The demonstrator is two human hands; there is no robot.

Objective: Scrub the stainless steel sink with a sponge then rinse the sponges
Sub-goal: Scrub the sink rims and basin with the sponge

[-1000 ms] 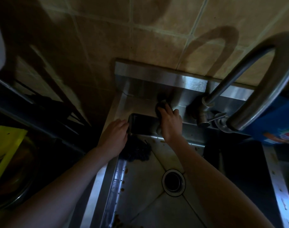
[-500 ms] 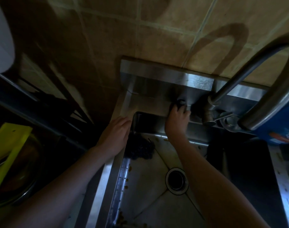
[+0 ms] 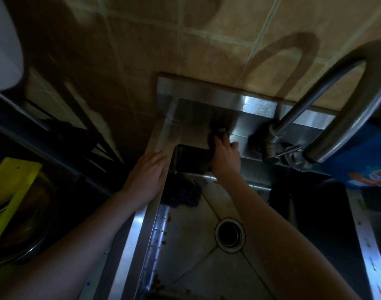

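Shifted slightly left, away from the faucet (image 3: 272,137), the right hand (image 3: 225,156) grips the dark sponge (image 3: 217,132) on the sink's (image 3: 185,245) back ledge, while the left hand (image 3: 148,176) rests flat, fingers straight, on the left rim.

- Stainless steel sink (image 3: 139,232): a rectangular basin with a flat rim, a rear ledge and a low backsplash.
- Drain (image 3: 229,234): round, set in the basin floor where the creases meet.
- Dark pad (image 3: 183,194): knobbly, lying in the far left corner of the basin.
- Crumbs (image 3: 157,278): brown bits along the foot of the left wall.
- Faucet (image 3: 272,137): arched, mounted on the rear ledge.
- Left hand (image 3: 146,176): flat on the left rim.
- Right hand (image 3: 225,159): grips a dark sponge (image 3: 216,132) against the rear ledge.
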